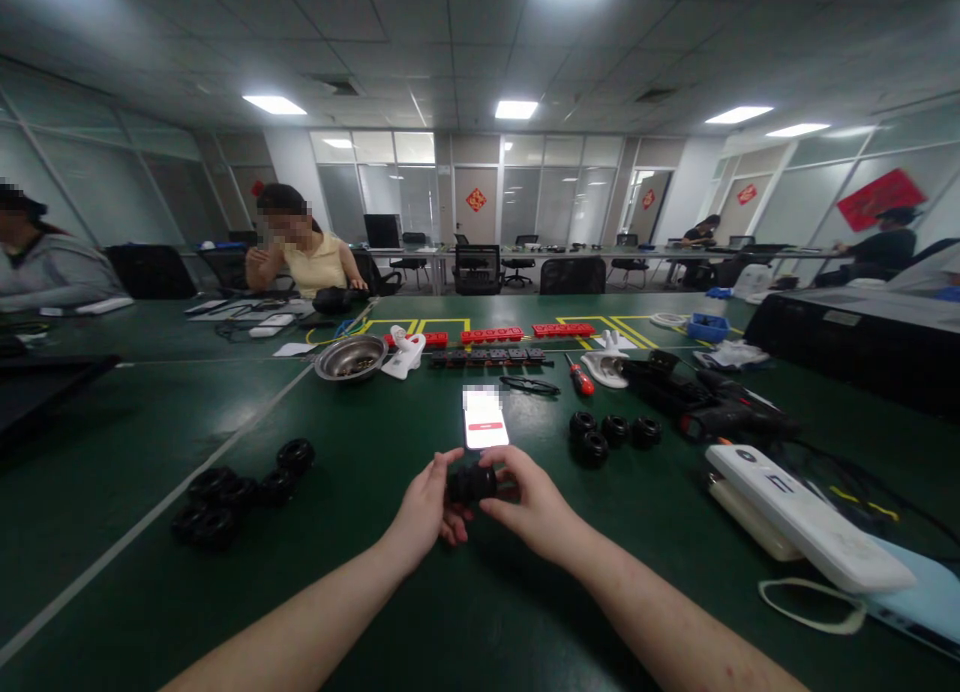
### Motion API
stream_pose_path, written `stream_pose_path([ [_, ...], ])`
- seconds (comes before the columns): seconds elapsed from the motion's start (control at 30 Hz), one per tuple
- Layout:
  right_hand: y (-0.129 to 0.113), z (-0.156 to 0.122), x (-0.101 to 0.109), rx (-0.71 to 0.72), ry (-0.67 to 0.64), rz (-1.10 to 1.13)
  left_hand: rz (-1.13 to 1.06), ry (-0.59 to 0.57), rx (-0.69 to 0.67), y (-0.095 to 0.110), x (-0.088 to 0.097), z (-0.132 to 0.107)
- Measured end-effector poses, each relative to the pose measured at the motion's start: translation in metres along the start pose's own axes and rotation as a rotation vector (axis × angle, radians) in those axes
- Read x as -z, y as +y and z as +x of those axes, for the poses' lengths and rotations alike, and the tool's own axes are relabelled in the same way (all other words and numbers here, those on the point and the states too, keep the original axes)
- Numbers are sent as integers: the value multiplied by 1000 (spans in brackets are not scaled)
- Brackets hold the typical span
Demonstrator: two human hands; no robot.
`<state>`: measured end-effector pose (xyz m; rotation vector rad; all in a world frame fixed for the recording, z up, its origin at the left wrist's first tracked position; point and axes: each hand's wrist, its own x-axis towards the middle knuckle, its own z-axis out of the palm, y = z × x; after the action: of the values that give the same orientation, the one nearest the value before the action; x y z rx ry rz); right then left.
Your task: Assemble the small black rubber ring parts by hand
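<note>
Well left of the grip, a loose wheel cluster lies on the green table. The left hand comes in from the lower left on a bare forearm, with thumb and fingertips pinched on the left end of the black wheel. This wheel is small, matt black and roughly cylindrical. It is held between both hands, low over the table. The right hand closes on its right end, fingers curled around it. Just beyond the grip a phone lies flat, screen lit. To the right sit spare black wheels. Farther right lies a white power strip.
</note>
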<state>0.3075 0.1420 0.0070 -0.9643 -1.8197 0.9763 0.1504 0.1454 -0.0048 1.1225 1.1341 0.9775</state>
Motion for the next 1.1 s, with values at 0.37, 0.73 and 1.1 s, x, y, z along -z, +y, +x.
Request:
stream_pose_path([
  [0.37, -22, -8, 5, 351, -85, -350, 50, -60, 137, 3, 1, 0],
  [0.73, 2, 4, 5, -331, 109, -18, -34, -161, -38, 7, 1, -2],
  [1.1, 12, 10, 8, -408, 88, 123, -18, -194, -148, -2, 2, 4],
])
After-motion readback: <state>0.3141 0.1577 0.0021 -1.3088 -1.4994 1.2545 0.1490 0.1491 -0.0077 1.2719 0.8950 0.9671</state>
